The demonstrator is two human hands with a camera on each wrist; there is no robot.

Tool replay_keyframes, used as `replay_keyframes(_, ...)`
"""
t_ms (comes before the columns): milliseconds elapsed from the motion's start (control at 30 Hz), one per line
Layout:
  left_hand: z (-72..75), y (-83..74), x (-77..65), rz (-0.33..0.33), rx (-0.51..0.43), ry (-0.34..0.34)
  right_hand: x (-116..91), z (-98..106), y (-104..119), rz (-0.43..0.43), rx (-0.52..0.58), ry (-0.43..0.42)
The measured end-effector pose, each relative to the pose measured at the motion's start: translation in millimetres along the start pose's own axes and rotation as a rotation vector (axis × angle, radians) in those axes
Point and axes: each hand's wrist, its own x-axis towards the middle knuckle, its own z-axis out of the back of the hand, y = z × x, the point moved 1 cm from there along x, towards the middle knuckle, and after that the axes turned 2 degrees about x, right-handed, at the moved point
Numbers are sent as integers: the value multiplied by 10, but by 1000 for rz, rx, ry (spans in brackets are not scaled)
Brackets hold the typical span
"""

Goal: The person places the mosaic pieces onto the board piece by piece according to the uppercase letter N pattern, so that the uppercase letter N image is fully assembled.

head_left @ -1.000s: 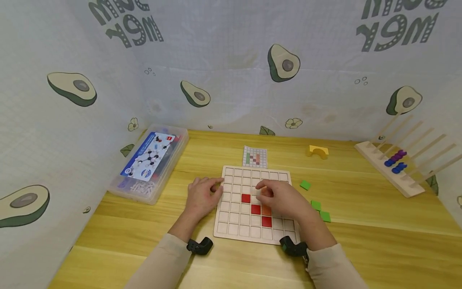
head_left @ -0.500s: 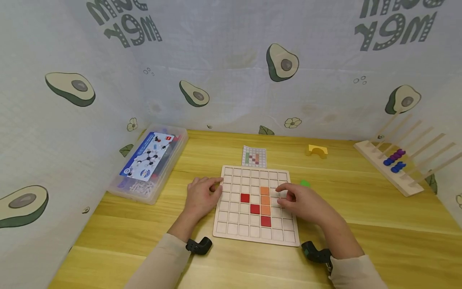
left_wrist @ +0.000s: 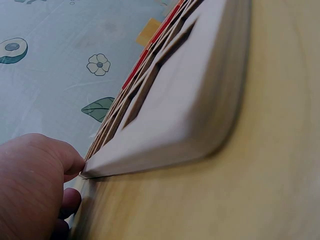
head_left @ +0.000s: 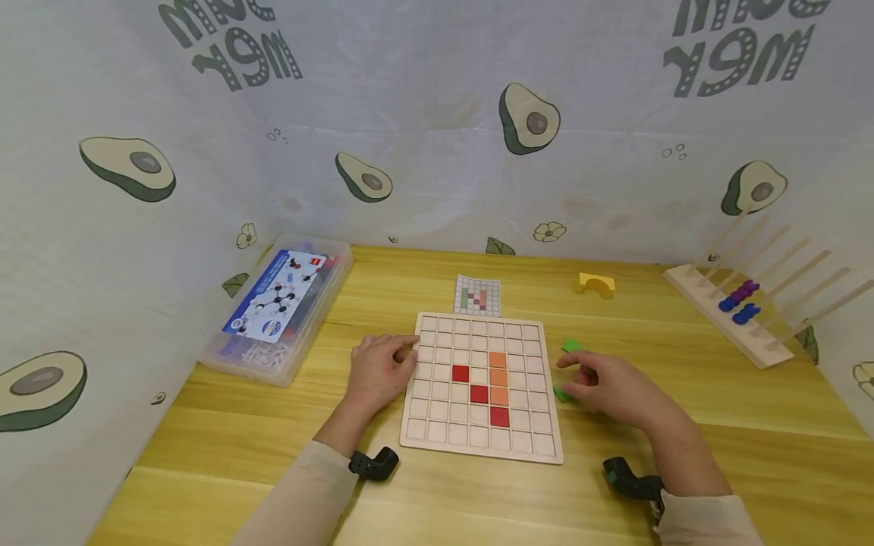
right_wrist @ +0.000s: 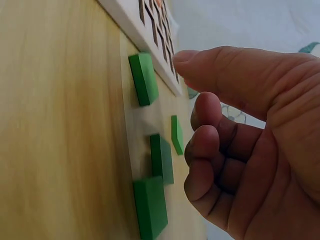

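Note:
A pale wooden grid board (head_left: 429,431) lies at the middle of the table. Three red tiles (head_left: 479,394) run diagonally across its squares, and three orange tiles (head_left: 498,377) form a column. My left hand (head_left: 378,371) rests at the board's left edge, thumb (left_wrist: 70,160) touching its side in the left wrist view. Just off the right edge, my right hand (head_left: 611,388) hovers with loosely bent fingers and nothing between them. Several green tiles (right_wrist: 143,79) lie beneath it in the right wrist view; from the head, it hides part of them.
A small printed grid card (head_left: 477,296) lies behind the board. At the left is a clear plastic case (head_left: 334,284) with a molecule picture. A yellow arch block (head_left: 596,284) and a wooden peg rack (head_left: 765,349) with blue and purple beads stand to the right.
My right hand has moved right, from over the orange column to beside the board above the green tiles, uncovering the orange tiles. My left hand has stayed at the edge.

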Motion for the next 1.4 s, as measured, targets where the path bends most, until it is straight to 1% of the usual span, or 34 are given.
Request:
replay_keyframes(200,4,3,7,-3,-3,-6,-27,30,-74,-29,23,41)
replay_keyframes(500,8,6,14,-9,-10,-13,-29,14,-124,-61,21,56)
replay_keyframes(733,13,7,7,-2,-8,0,-26,-2,-146,-62,21,58)
replay_keyframes(1200,19,3,-1,-13,-16,-5,-14,-25,-149,-56,-8,50)
replay_keyframes(1400,14,1,-7,-14,-23,-3,-12,-29,-151,-39,-25,44)
